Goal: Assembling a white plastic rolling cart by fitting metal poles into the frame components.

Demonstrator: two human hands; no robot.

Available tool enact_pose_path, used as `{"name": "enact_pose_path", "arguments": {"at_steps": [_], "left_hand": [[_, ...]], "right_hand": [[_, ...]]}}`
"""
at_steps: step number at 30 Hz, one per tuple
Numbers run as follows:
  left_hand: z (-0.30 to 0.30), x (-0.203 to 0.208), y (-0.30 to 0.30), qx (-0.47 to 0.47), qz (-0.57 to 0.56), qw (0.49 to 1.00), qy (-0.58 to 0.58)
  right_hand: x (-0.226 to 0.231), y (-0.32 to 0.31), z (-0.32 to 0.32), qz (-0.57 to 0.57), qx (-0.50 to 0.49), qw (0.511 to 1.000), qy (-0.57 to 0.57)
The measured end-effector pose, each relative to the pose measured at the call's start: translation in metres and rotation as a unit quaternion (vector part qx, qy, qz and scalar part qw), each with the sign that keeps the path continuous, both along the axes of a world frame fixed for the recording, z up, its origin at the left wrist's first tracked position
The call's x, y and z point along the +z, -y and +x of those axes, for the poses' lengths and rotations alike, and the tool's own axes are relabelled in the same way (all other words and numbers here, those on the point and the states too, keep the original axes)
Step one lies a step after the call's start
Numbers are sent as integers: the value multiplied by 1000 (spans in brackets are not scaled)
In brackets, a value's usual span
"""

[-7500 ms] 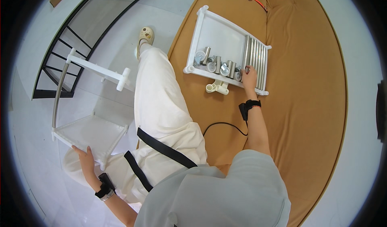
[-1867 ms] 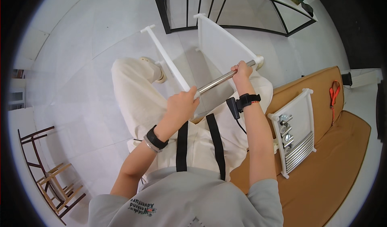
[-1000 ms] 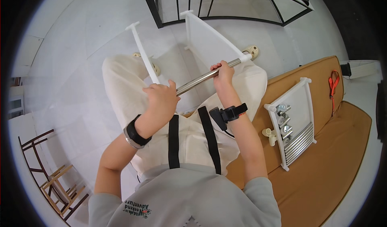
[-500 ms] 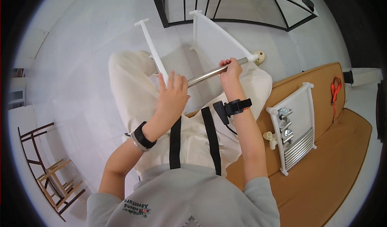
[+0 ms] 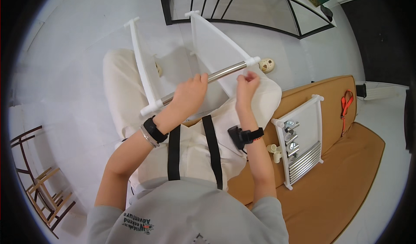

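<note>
A shiny metal tube [image 5: 227,72] spans two white panel frames above my lap. Its right end meets the corner fitting of the right-hand white frame [image 5: 221,37]. At its left end it meets the corner fitting of the left-hand white frame [image 5: 140,62], which stands between my knees. My left hand [image 5: 189,97] is wrapped round the tube left of its middle. Off the tube, just below its right end, my right hand [image 5: 247,90] has loosely bent fingers with a gap between thumb and fingers; nothing shows in it.
On the brown sofa [image 5: 338,157] to my right, another white frame [image 5: 310,122] carries several metal tubes [image 5: 304,161] and small shiny parts. Cream pipe fittings [image 5: 274,152] lie beside it, and an orange strap [image 5: 346,103] farther back. A black-framed table [image 5: 242,21] stands ahead; wooden chairs [image 5: 45,192] stand left.
My left hand, open before, has closed round the tube. My right hand has let go of it and dropped slightly below. The left frame's near corner now shows at the tube's end.
</note>
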State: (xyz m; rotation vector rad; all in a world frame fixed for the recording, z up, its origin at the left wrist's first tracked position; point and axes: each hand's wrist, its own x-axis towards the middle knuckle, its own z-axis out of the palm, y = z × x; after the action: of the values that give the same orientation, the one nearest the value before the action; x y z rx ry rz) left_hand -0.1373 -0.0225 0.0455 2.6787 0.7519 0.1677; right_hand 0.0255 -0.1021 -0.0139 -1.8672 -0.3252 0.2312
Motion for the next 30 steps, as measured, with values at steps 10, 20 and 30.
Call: {"name": "enact_pose_path", "arguments": {"at_steps": [10, 20, 30], "left_hand": [[-8, 12, -13, -20, -91, 995, 29], [-8, 0, -115, -74, 11, 996, 50], [55, -7, -102, 55, 270, 958, 81]], "right_hand": [[-12, -4, 60, -126, 183, 975, -3], [33, -49, 50, -254, 204, 934, 143], [45, -82, -1, -281, 183, 931, 143]]}}
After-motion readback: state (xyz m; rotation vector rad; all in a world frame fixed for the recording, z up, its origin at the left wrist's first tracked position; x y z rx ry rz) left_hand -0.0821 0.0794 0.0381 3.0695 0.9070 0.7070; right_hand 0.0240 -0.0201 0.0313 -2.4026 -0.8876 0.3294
